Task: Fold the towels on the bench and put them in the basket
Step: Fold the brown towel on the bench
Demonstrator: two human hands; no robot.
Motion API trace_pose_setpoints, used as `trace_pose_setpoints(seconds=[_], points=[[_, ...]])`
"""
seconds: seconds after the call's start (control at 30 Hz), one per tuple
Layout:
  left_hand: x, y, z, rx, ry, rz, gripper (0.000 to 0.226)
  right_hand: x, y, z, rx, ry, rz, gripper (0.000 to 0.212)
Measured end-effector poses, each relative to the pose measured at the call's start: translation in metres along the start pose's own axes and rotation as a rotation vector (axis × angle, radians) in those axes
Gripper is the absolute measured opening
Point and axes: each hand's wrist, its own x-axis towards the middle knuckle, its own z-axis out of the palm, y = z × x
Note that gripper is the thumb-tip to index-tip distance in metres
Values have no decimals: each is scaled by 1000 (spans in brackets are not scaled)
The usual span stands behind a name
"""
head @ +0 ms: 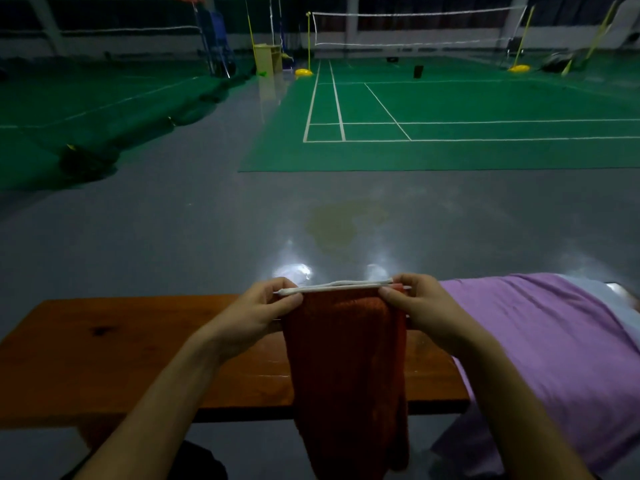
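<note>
Together we pinch the top edge of the orange towel [346,368], the left hand [258,315] at one corner and the right hand [420,311] at the other, thumbs on the near side and fingers curled over the white border [341,286]. Both grips are narrow and closed on cloth; we hold the hem taut and level so the corners line up and the layers hang square. The towel looks doubled already, two white edges showing along the top, and it drops freely in front of the bench [138,348], past its near edge, so its own weight pulls the creases out. We judge the fold is partway done, with another halving likely before it is small enough to stow.

Just to our right a purple towel [540,341] lies spread over the bench end, waiting its turn. We see no basket from here. Beyond lie the grey floor [173,230] and a green badminton court [450,109].
</note>
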Motion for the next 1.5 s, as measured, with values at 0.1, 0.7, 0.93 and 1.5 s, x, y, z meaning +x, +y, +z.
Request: trace_pose_setpoints(seconds=[0.1, 0.7, 0.93, 1.5], points=[[25, -15, -3, 35, 100, 16, 6, 26, 20, 9, -122, 145, -110, 7], [142, -87, -39, 256, 588, -18, 7, 113, 73, 35, -195, 378, -28, 20], [134, -85, -48, 321, 656, -5, 29, 116, 83, 39, -290, 359, -79, 41], [-37, -89, 50, 1232, 161, 128, 52, -44, 95, 98, -1018, -303, -150, 94]])
